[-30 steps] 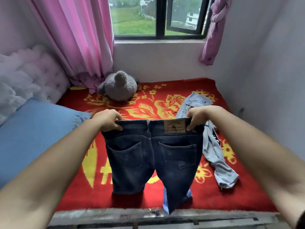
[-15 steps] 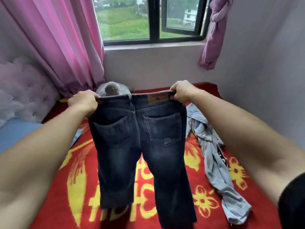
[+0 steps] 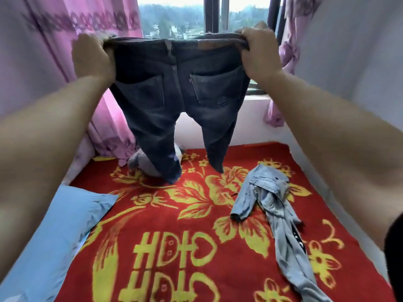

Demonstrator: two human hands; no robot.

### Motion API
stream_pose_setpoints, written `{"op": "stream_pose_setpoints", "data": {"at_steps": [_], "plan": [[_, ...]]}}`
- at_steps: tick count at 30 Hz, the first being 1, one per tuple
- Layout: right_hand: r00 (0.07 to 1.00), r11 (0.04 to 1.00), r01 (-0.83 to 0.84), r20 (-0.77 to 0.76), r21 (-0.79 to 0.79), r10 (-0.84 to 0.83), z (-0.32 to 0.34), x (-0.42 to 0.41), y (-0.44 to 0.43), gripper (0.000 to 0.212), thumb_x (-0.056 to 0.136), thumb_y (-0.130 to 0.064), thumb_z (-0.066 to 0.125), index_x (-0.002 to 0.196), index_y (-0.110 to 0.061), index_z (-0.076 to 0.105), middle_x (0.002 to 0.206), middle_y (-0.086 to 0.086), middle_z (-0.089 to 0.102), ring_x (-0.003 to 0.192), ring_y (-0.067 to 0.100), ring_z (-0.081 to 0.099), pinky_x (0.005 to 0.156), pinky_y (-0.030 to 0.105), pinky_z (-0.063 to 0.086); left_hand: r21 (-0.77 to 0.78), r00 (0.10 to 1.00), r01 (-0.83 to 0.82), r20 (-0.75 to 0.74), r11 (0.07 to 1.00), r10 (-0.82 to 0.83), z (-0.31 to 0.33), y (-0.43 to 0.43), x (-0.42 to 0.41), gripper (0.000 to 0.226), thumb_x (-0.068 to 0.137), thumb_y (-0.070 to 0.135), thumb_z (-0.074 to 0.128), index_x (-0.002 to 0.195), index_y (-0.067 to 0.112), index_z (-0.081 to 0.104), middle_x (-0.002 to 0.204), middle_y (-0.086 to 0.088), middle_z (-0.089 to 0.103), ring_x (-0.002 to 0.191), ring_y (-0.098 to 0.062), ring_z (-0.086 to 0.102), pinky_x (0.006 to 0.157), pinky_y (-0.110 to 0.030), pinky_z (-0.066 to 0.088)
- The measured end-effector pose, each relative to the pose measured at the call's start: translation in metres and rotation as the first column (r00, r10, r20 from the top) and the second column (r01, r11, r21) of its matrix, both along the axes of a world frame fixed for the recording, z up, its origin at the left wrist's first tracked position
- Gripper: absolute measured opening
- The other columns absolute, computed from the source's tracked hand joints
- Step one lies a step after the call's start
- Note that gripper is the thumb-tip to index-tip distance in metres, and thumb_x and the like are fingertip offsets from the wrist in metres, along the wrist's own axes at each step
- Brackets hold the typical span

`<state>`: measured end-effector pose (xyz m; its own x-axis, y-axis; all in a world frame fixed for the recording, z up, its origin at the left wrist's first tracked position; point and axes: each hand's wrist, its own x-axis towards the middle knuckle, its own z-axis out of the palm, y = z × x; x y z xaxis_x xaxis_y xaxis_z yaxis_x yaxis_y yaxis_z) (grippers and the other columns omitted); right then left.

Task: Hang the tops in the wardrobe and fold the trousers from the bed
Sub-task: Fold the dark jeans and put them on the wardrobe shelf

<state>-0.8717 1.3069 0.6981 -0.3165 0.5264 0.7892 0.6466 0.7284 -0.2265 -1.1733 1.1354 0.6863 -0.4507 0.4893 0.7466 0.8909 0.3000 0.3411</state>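
**Q:** What is held, and how?

**A:** A pair of dark blue denim trousers [image 3: 174,94], seen from the back-pocket side. They are raised in front of the black-framed window [image 3: 209,16]. The left hand [image 3: 91,57] is clenched round one end of the waistband and the right hand [image 3: 259,53] round the other. The hands are well apart, so the band is stretched flat between them.

**Q:** Where do the legs hang?

**A:** Both hang free and apart, above the red blanket with yellow flowers [image 3: 174,236]. The left leg's hem is in front of a grey plush toy [image 3: 136,161]. Whether it touches the toy cannot be told.

**Q:** How far along is the task?

**A:** Judged from this view, the fold of these trousers has not begun. They are opened to full length with no crease made. A crumpled pale blue-grey denim garment [image 3: 274,214] lies on the blanket to the right, unhandled. Whether it is a top or trousers cannot be told. No folded pile, hanger or wardrobe is in view, so what has been hung cannot be judged.

**Q:** What else is shown?

**A:** A light blue pillow [image 3: 54,236] lies at the left, and a pink curtain [image 3: 54,51] hangs behind it.
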Motion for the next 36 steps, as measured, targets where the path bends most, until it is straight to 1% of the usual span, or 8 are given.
{"op": "stream_pose_setpoints", "data": {"at_steps": [4,10,14,18,24,30,34,36], "plan": [[0.998,0.994,-0.027,0.060,-0.108,0.033,-0.070,0.019,-0.030,0.041,0.091,-0.002,0.047,0.121,-0.019,0.069,0.110,0.019,0.062,0.108,0.033,0.056,0.093,0.029,0.039,-0.078,0.995,0.027,0.099,0.997,-0.019,-0.053,-0.028,0.018,0.038,0.089,0.018,0.050,0.122,0.022,0.069,0.119,-0.017,0.067,0.111,-0.039,0.059,0.098,-0.040,0.048],[0.973,0.908,0.067,0.227,-0.414,0.032,-0.258,0.051,-0.075,0.032,0.089,-0.016,0.059,0.117,-0.024,0.070,0.106,0.012,0.057,0.105,0.033,0.056,0.089,0.042,0.051,-0.430,0.991,0.092,0.130,0.898,-0.039,-0.247,-0.084,0.049,0.034,0.093,0.020,0.055,0.123,0.030,0.068,0.124,-0.006,0.064,0.116,-0.036,0.051,0.091,-0.044,0.047],[0.862,0.823,0.204,0.496,-0.531,0.107,-0.404,0.081,-0.126,0.030,0.094,-0.025,0.059,0.122,-0.032,0.067,0.110,0.006,0.057,0.113,0.030,0.053,0.082,0.043,0.053,-0.678,0.985,0.138,0.169,0.722,-0.030,-0.398,-0.129,0.072,0.035,0.094,0.022,0.053,0.124,0.037,0.065,0.122,0.003,0.065,0.118,-0.026,0.050,0.090,-0.038,0.049],[0.733,0.740,0.309,0.645,-0.597,0.215,-0.530,0.115,-0.185,0.031,0.098,-0.028,0.054,0.124,-0.040,0.063,0.116,0.001,0.056,0.118,0.024,0.051,0.078,0.036,0.049,-0.902,0.993,0.114,0.106,0.416,-0.042,-0.522,-0.186,0.107,0.035,0.097,0.031,0.048,0.126,0.047,0.058,0.122,0.011,0.063,0.123,-0.018,0.046,0.088,-0.035,0.043],[0.573,0.733,0.357,0.756,-0.579,0.317,-0.620,0.149,-0.252,0.030,0.096,-0.021,0.053,0.122,-0.031,0.063,0.115,0.001,0.056,0.113,0.024,0.052,0.069,0.033,0.045,-0.974,0.991,0.097,0.076,0.203,-0.109,-0.619,-0.260,0.147,0.036,0.096,0.025,0.047,0.125,0.043,0.058,0.126,0.012,0.061,0.121,-0.017,0.048,0.084,-0.034,0.037],[0.546,0.812,0.350,0.806,-0.467,0.228,-0.687,0.180,-0.299,0.028,0.062,-0.006,0.081,0.085,-0.016,0.068,0.082,0.008,0.058,0.080,0.032,0.058,0.047,0.030,0.035,-0.975,0.984,0.117,0.089,0.187,-0.153,-0.680,-0.299,0.172,0.037,0.087,0.016,0.058,0.119,0.035,0.062,0.116,0.005,0.067,0.110,-0.023,0.057,0.076,-0.035,0.035],[0.489,0.798,0.399,0.841,-0.451,0.231,-0.742,0.192,-0.321,0.032,0.059,-0.002,0.078,0.086,-0.012,0.064,0.084,0.012,0.056,0.081,0.035,0.055,0.051,0.035,0.041,-0.983,0.984,0.135,0.119,0.122,-0.133,-0.739,-0.321,0.192,0.030,0.062,0.006,0.077,0.086,0.023,0.070,0.087,-0.001,0.070,0.085,-0.027,0.062,0.064,-0.033,0.030],[0.387,0.740,0.458,0.860,-0.492,0.332,-0.768,0.198,-0.335,0.037,0.067,-0.009,0.075,0.101,-0.013,0.061,0.097,0.011,0.056,0.092,0.034,0.054,0.061,0.038,0.046,-0.984,0.984,0.159,0.152,0.084,-0.090,-0.769,-0.334,0.204,0.024,0.069,0.010,0.073,0.090,0.019,0.069,0.100,-0.003,0.068,0.095,-0.028,0.060,0.070,-0.035,0.038]]}}
